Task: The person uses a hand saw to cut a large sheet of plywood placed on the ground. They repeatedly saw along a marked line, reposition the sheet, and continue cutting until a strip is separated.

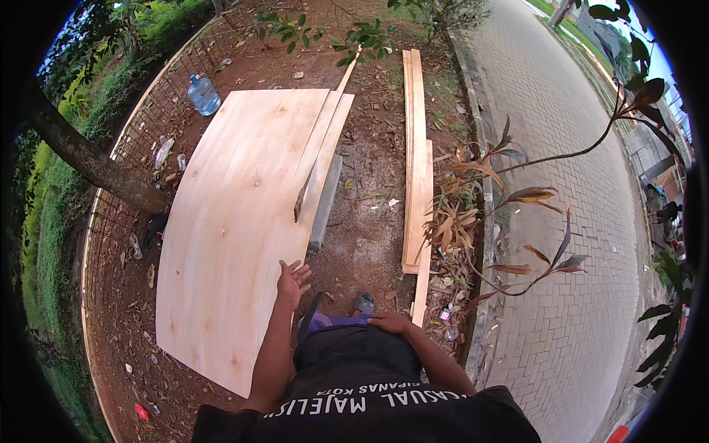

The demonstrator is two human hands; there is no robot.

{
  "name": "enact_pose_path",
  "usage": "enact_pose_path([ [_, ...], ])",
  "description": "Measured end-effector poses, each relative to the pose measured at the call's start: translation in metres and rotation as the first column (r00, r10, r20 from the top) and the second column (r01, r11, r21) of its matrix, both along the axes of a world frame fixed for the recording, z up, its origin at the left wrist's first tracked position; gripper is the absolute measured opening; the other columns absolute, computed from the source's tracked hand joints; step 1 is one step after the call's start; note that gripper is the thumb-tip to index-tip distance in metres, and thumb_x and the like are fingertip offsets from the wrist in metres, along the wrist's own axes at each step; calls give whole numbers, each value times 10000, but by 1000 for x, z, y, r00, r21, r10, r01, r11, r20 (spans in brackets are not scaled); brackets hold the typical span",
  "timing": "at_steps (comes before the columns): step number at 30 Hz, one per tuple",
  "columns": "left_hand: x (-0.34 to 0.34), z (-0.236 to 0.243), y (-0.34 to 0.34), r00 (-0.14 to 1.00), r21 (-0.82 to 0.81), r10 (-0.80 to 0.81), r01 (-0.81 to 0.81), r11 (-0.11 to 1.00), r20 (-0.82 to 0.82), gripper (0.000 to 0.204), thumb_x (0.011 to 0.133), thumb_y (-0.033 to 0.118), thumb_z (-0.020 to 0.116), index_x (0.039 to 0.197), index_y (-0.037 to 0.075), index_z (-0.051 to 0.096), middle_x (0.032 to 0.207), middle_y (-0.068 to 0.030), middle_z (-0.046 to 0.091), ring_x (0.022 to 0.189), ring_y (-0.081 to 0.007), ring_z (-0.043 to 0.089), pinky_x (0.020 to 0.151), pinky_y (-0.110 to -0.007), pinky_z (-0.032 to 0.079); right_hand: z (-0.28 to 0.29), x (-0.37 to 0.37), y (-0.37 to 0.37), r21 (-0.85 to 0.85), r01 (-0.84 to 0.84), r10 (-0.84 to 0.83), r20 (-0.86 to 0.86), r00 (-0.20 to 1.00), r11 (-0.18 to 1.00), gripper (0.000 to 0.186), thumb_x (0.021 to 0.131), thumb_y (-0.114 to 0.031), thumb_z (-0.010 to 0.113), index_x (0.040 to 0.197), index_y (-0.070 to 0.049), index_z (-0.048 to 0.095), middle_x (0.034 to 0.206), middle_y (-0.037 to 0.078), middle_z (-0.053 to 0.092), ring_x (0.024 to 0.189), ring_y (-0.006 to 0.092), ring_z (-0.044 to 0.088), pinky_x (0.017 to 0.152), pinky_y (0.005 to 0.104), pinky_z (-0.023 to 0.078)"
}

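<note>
In front of you and to your left, in the head view, the broad pale plywood panel (229, 221) stretches away over the bare soil (369, 214). Your left hand (293, 284) is over its right-hand edge, fingers spread and grasping nothing; whether the skin touches the wood, you cannot tell from here. Your right hand (391, 322) rests against the dark shirt (362, 354) at your waist, and whether it pinches the cloth does not show.

The relation to judge by is this: from your left hand, the bulk of the panel lies leftward and ahead, while its near corner falls back beside your left forearm. Your left hand is plainly the nearer one; your right is well apart from the wood, on the other side of your body.

The panel's long axis runs from beside you to the far end, its far short edge leaning a little to the right; the curve of its sides is likely the lens's doing. A narrow wooden strip (325, 136) lies along the far right edge, pointing much the same way, its thin tip reaching beyond the panel. A grey block (325, 207) shows beside that edge. Across the gap on your right, the long boards (415, 177) also point away from you.
</note>
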State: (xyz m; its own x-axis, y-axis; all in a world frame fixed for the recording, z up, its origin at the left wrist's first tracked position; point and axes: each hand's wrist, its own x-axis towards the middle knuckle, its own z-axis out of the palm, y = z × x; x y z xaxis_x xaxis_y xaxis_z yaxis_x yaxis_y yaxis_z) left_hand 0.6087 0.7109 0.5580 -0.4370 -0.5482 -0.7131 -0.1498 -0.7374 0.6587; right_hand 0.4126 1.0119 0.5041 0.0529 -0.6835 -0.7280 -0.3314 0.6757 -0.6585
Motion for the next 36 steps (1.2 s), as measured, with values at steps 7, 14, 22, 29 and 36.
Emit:
enact_pose_path([
  [7, 29, -69, 6, 893, -275, -242, 358, 892, 380, 633, 1054, 490, 540, 1443, -8, 570, 1407, -178, 636, 1337, -262, 569, 1121, -423, 416, -88, -20, 142, 306, 182, -241, 167, 956, 934, 732, 1016, -665, 431, 1448, -96, 590, 1397, 188, 648, 1313, 311, 601, 1097, 430, 466],
  [14, 140, -146, 108, 621, 311, -444, 316, 896, 647, 621, 1021, 552, 559, 1349, 34, 660, 1239, -174, 713, 1171, -284, 660, 1001, -444, 499, -128, -33, 185, 352, 493, -509, -54, 859, 795, 797, 1007, -734, 389, 1329, -63, 675, 1310, 215, 681, 1259, 322, 624, 1066, 417, 482],
  [22, 97, -167, 64, 759, 312, -235, 44, 949, 608, 617, 1021, 572, 547, 1320, 46, 669, 1166, -159, 720, 1103, -277, 669, 930, -469, 516, -40, -101, -22, 182, 192, -198, 14, 980, 964, 651, 1072, -581, 382, 1426, -71, 578, 1224, 240, 712, 1201, 377, 661, 1014, 446, 505],
  [29, 13, -157, -76, 835, 224, 73, -229, 947, 545, 615, 1020, 589, 537, 1294, 56, 677, 1103, -146, 727, 1043, -271, 678, 868, -491, 531, -59, -199, -154, 173, -462, 492, -255, 832, 870, 582, 953, -504, 567, 1265, -18, 642, 1164, 289, 705, 1142, 444, 667, 985, 496, 507],
  [36, 40, -189, -155, 781, 181, 374, -516, 837, 500, 670, 1021, 605, 525, 1441, 84, 520, 1212, -105, 688, 998, -250, 674, 812, -506, 521, 36, -256, -311, 145, -330, 359, -440, 823, 933, 379, 956, -391, 669, 859, -27, 710, 750, 172, 681, 748, 303, 702, 697, 437, 526],
])
